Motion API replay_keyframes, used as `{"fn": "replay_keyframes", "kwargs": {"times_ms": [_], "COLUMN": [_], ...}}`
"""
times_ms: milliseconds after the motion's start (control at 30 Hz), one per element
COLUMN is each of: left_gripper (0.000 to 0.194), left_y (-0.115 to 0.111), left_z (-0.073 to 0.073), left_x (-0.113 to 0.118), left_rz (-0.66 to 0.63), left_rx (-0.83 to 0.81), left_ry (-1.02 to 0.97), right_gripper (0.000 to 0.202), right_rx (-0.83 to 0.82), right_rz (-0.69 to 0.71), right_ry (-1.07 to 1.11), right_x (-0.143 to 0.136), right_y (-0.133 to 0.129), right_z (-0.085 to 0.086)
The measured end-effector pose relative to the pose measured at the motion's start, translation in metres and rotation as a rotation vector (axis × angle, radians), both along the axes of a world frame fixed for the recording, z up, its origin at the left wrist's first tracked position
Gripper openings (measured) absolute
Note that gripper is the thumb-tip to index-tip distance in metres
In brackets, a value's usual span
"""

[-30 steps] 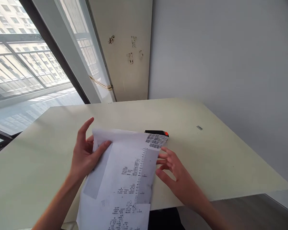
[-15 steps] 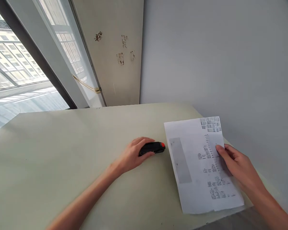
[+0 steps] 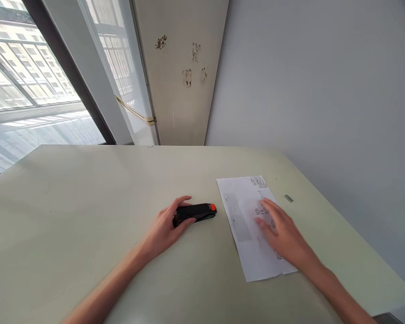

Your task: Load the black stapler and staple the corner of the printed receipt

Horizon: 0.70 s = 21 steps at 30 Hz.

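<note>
A black stapler (image 3: 196, 213) with a red tip lies on the pale table, pointing right. My left hand (image 3: 170, 221) grips its rear end, thumb on the near side and fingers on the far side. To its right, white printed sheets of paper (image 3: 248, 243) lie on the tabletop, with a grey rectangle at left and dark text toward the right. My right hand (image 3: 283, 229) is over the right half of the paper, fingers apart and slightly blurred, holding nothing. Whether its fingertips touch the paper I cannot tell.
Right of the paper lies a small grey strip (image 3: 288, 198), which looks like staples. The pale table (image 3: 104, 189) reaches back to a stained panel (image 3: 178, 108) and a grey wall (image 3: 290, 90). A window (image 3: 30, 67) is at the left.
My right hand has let go of the paper, which now lies lower and farther left. The small grey strip has come into view. My left hand stays on the stapler; the view has shifted.
</note>
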<state>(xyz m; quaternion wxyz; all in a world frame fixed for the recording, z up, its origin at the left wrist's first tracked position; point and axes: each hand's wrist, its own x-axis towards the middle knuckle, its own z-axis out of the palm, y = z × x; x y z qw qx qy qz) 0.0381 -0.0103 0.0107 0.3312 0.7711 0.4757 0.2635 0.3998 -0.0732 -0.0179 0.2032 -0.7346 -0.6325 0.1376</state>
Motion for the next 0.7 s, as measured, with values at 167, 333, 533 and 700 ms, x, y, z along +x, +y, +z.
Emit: {"fn": "replay_keyframes", "kwargs": {"times_ms": [167, 333, 533, 700], "left_gripper": [0.046, 0.035, 0.022, 0.017], "left_y": [-0.005, -0.003, -0.001, 0.000], "left_z": [-0.006, -0.013, -0.020, -0.021], "left_x": [-0.022, -0.030, -0.030, -0.032], "left_rz": [0.078, 0.078, 0.059, 0.019], "left_rx": [0.021, 0.049, 0.171, 0.227], "left_ry": [0.074, 0.040, -0.004, -0.022], "right_gripper": [0.067, 0.064, 0.047, 0.044], "right_rx": [-0.052, 0.036, 0.017, 0.017], "right_rz": [0.143, 0.086, 0.165, 0.192], "right_ry": [-0.083, 0.111, 0.513, 0.644], "right_x": [-0.023, -0.044, -0.109, -0.145], "right_y": [0.002, 0.016, 0.039, 0.054], "right_z": [-0.023, 0.001, 0.037, 0.028]}}
